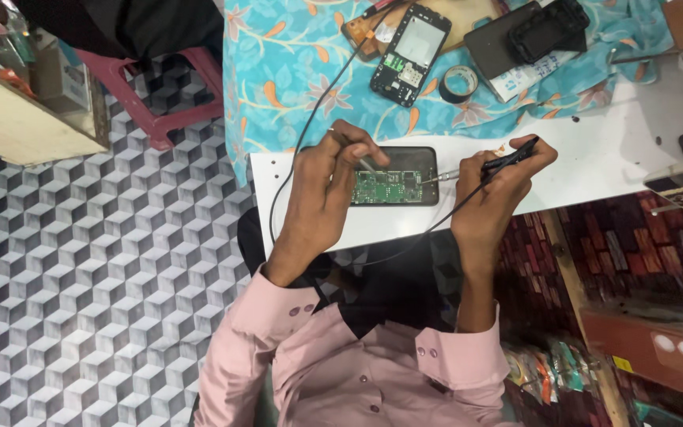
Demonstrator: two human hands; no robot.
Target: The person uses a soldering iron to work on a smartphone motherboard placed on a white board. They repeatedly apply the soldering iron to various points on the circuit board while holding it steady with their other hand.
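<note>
An opened dark phone (pixel 395 177) with a bare green circuit board (pixel 391 188) lies on a white table (pixel 594 158). My left hand (pixel 322 186) rests on the phone's left end and pinches thin metal tweezers (pixel 367 164) whose tips reach onto the board. My right hand (pixel 493 190) grips a black soldering iron (pixel 507 158); its metal tip (pixel 440 177) points left and touches the phone's right edge. The iron's black cable (pixel 310 119) loops around my left hand and runs up over the cloth.
A turquoise floral cloth (pixel 294 55) covers the table's far part. On it lie another stripped phone (pixel 410 52), a roll of black tape (pixel 458 82), a dark slab (pixel 499 43) and a black phone case (pixel 549 28). A red stool (pixel 152 95) stands on the patterned floor.
</note>
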